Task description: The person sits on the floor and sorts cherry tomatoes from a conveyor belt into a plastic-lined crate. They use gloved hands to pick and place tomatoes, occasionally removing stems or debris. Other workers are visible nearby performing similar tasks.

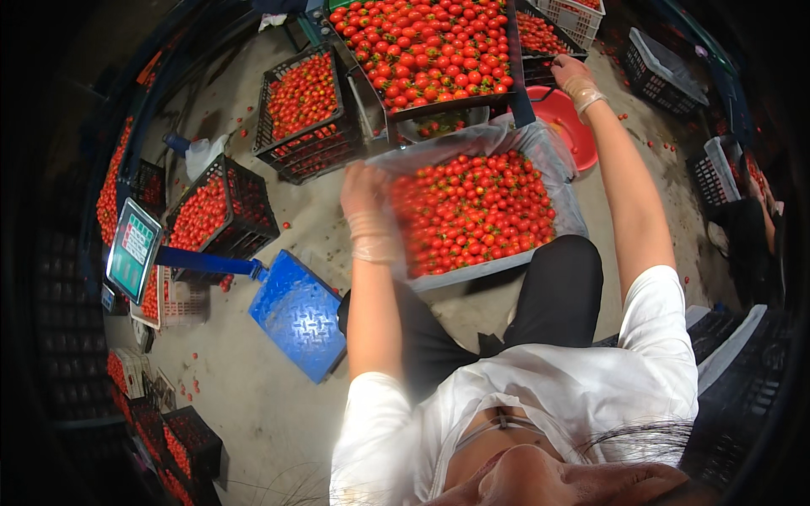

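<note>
My left hand (pixel 364 190), in a clear thin glove, is blurred at the left side of a crate lined with clear plastic film (pixel 566 183). Its fingers are too smeared to show whether they grip the film. Red cherry tomatoes (pixel 474 215) with green calyxes fill much of this crate, which rests against my knees. My right hand (pixel 574 76), gloved too, is at the near corner of a black crate of tomatoes (pixel 541 35), above a red basin (pixel 573 136). Whether it holds anything cannot be made out. Between and beyond my hands, a metal-edged sorting tray (pixel 443 104) is heaped with tomatoes.
A blue platform scale (pixel 300 316) with a tilted display (pixel 134 250) stands at my left. Black crates of tomatoes (pixel 304 139) (pixel 221 221) sit farther left. Loose tomatoes (pixel 190 389) dot the concrete floor. Another person's arm (pixel 767 209) shows at far right.
</note>
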The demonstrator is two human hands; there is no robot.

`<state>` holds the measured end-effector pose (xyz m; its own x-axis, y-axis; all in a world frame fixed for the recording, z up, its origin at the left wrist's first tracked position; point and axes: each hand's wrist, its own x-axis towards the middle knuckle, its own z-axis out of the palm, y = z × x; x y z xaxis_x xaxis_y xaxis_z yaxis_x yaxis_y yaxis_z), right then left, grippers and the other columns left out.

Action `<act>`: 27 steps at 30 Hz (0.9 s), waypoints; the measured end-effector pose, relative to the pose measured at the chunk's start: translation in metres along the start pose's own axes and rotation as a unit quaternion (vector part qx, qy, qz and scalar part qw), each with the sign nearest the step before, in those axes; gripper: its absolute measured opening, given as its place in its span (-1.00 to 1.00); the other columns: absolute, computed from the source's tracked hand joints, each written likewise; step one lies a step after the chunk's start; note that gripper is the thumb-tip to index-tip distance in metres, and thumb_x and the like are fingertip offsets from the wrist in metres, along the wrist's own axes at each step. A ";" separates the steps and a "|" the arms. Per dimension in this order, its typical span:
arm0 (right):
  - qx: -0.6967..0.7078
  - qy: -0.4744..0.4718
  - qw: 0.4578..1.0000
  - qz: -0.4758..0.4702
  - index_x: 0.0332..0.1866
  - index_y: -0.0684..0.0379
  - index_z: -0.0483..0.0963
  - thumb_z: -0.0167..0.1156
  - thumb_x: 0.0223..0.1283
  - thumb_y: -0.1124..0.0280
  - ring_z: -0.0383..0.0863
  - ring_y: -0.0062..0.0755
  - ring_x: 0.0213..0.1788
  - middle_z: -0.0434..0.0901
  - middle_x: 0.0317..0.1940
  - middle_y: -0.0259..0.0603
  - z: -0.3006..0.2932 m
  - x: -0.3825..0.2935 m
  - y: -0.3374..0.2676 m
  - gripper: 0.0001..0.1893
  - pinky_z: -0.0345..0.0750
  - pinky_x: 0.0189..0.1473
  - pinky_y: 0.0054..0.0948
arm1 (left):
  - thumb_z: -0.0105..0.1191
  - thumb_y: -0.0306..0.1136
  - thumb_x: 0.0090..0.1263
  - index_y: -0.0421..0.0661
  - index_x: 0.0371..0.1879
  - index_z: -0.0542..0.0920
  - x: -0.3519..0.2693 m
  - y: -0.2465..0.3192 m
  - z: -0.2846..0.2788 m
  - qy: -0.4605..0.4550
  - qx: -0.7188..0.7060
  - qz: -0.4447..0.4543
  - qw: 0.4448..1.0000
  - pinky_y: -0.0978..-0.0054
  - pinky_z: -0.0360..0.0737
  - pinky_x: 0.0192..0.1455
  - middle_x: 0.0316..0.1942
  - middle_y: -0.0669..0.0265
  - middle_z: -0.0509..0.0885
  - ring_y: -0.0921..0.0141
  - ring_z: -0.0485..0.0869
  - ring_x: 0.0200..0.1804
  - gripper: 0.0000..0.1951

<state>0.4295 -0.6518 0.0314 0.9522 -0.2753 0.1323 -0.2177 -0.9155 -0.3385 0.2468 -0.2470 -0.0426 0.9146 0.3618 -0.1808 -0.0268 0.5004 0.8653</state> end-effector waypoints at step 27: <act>0.127 -0.031 0.965 0.226 -0.06 0.19 0.53 0.01 0.12 0.17 0.50 0.11 0.04 0.54 -0.06 0.10 0.115 -0.126 0.047 -0.61 0.44 0.08 -0.13 | 0.14 -0.12 0.20 0.04 0.12 0.35 0.012 -0.080 0.027 -0.104 0.020 -0.260 0.960 0.07 0.51 -0.03 0.08 0.10 0.43 0.11 0.50 0.04 -0.49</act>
<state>0.3242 -0.6263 -0.1079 0.7853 -0.6039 -0.1363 -0.5617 -0.6024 -0.5671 0.2707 -0.3036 -0.1011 0.8612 -0.0950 -0.4994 0.4662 0.5392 0.7014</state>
